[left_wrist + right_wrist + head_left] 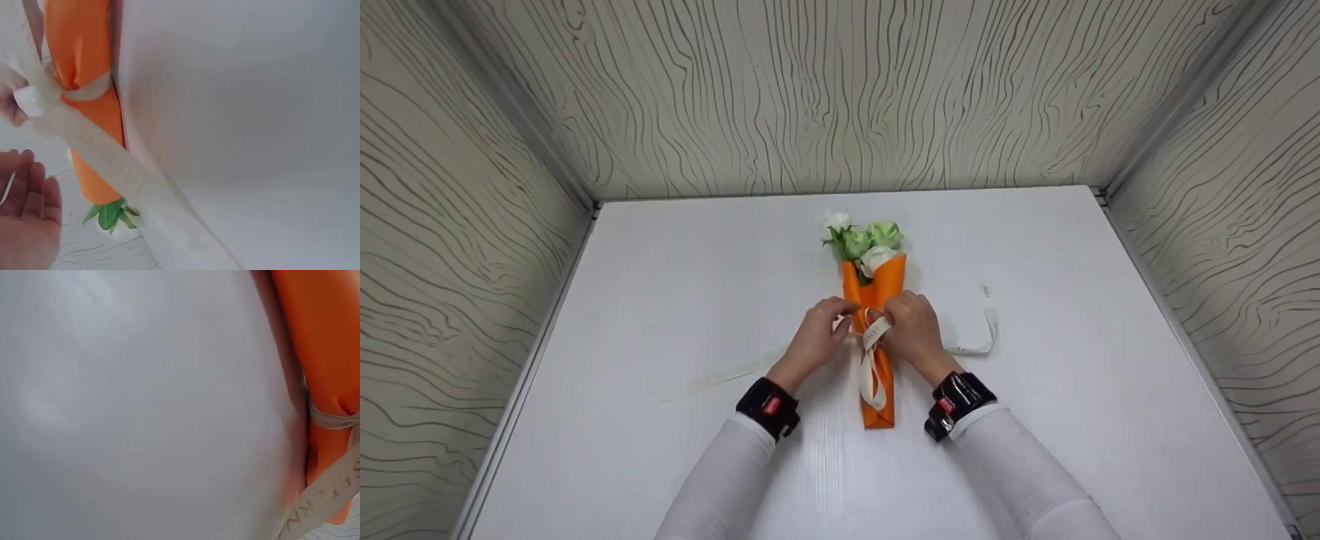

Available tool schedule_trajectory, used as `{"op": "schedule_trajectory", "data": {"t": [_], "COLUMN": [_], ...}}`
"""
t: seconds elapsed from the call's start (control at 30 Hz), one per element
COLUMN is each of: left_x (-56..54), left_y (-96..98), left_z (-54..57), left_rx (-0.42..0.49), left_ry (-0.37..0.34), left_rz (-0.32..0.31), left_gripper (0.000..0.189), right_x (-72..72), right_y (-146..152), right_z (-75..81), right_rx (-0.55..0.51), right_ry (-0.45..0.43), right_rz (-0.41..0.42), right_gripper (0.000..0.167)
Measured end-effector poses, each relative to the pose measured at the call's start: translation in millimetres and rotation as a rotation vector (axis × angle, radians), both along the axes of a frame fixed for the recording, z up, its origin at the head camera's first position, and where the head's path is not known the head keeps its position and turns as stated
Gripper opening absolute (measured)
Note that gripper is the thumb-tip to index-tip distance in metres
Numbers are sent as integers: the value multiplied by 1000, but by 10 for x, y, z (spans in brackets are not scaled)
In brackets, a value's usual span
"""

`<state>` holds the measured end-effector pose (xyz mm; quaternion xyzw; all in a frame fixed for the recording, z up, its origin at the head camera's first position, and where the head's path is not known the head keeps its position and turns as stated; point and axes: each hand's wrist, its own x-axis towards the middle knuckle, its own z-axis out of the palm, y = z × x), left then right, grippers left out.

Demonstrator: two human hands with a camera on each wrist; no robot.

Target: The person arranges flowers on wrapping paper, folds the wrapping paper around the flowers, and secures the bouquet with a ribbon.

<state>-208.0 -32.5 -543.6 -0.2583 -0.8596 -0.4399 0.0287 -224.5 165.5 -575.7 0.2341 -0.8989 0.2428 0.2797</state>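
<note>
A small bouquet lies upright in the head view, its white and pale green roses [884, 234] poking out of an orange wrapper [889, 281]. A cream ribbon with printed letters [876, 330] is tied round the wrapper's middle, and a loop hangs down its front. From the right, my right hand [915, 326] pinches the ribbon near the knot. My left hand [814, 337] is at the wrapper's left side, its fingers loosely bent, thumb and fingertips apart. In the left wrist view its fingers [35, 197] curve beside the ribbon [118, 163] without closing on it.
One ribbon tail [727, 373] stretches left across the white table [660, 270]; the other tail [990, 330] bends away on the right. Wood-grain patterned panels [840, 97] stand at the back and both sides. Black bands [769, 407] circle both wrists.
</note>
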Motion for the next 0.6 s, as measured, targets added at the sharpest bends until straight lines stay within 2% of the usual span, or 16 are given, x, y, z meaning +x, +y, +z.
{"op": "schedule_trajectory", "data": {"t": [0.13, 0.27, 0.4, 0.47, 0.53, 0.6], "left_x": [-161, -234, -254, -252, -246, -240], "left_y": [75, 127, 123, 115, 106, 96], "left_z": [22, 28, 1, -9, -13, -13], "left_rx": [-61, -72, -32, -8, 13, 26], "left_ry": [-104, -202, -217, -214, -216, -213], "left_rz": [-44, -100, -110, -99, -84, -64], "left_gripper": [36, 42, 30, 23, 18, 15], "right_x": [2, 10, 11, 10, 17, 41], "right_y": [1, -19, -25, -1, 41, 96], "right_z": [7, 3, 20, 54, 114, 197], "right_rx": [6, 4, -3, -10, -24, -52], "right_ry": [-17, -23, -7, -26, -90, -200], "right_rz": [8, 19, 45, 74, 109, 146], "right_gripper": [38, 38, 40, 38, 33, 28]}}
